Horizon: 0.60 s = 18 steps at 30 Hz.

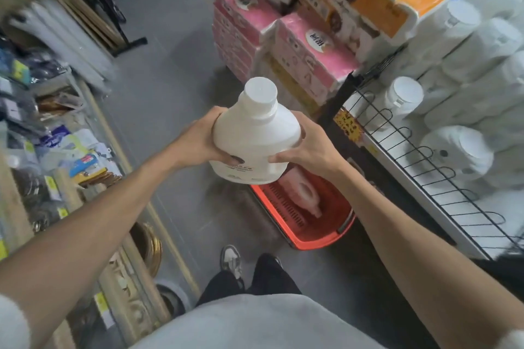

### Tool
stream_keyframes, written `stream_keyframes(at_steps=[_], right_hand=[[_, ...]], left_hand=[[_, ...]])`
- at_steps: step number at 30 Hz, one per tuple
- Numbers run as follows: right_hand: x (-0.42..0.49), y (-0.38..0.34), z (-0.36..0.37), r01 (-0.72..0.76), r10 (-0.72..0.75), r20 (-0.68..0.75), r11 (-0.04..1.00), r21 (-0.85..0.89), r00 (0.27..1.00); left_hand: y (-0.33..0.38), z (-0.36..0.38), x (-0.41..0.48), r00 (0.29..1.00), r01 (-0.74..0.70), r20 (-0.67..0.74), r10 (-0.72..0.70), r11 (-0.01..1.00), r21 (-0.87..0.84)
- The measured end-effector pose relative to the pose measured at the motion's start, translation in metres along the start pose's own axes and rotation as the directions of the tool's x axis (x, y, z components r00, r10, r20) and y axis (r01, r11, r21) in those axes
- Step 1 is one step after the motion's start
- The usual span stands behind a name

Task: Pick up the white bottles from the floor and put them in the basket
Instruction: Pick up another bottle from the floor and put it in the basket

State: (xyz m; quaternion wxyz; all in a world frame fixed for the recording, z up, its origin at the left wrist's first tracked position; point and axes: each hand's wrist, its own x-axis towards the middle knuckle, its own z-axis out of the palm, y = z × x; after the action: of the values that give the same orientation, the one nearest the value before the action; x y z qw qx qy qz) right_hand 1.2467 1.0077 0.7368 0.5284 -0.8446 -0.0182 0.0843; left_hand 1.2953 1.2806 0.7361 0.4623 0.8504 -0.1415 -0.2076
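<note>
- Two hands clasp one white bottle (256,133) at the middle of the view. It is off the floor (170,79), with its white cap on and pointing toward 12 o'clock.
- The left hand (200,140) grips the bottle's side at 9 o'clock. Its fingers curl under the lower body, and dark nails show on the front near the base.
- The right hand (307,147) grips the side at 3 o'clock. Its thumb lies across the lower front and its fingers wrap round the shoulder behind.
- Neither hand is spread; both are curled tight against the bottle, one on each side.
- Both forearms are bare and reach forward from 7 and 5 o'clock, meeting at the bottle with the wrists nearly straight.
- A red basket (320,241) stands on the floor at 5 o'clock from the bottle. In this view the bottle's base covers the basket's far end.
- A second bottle (300,193) lies on its side in the basket, and the basket's colour tints it pink.
- A wire-fronted rack (411,167) at 3 o'clock holds many more white bottles.
- Pink and orange tissue packs (312,56) are stacked at 1 o'clock.
- Blurred shelves (56,136) of packaged goods run along 9 o'clock.
- One shoe (231,259) and dark trouser legs show at 6 o'clock, near the basket.
</note>
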Motion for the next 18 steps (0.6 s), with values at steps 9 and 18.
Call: stream_keyframes(at_steps=[9, 18], right_hand=[[0.011, 0.022, -0.022, -0.052, 0.054, -0.108, 0.998, 0.022, 0.993], [0.017, 0.064, -0.063, -0.070, 0.065, -0.110, 0.997, -0.037, 0.992]], left_hand=[[0.011, 0.009, 0.062, 0.994, -0.029, 0.103, 0.023, 0.998, 0.052], [0.009, 0.063, 0.103, 0.996, -0.025, 0.086, 0.021, 0.999, 0.043]])
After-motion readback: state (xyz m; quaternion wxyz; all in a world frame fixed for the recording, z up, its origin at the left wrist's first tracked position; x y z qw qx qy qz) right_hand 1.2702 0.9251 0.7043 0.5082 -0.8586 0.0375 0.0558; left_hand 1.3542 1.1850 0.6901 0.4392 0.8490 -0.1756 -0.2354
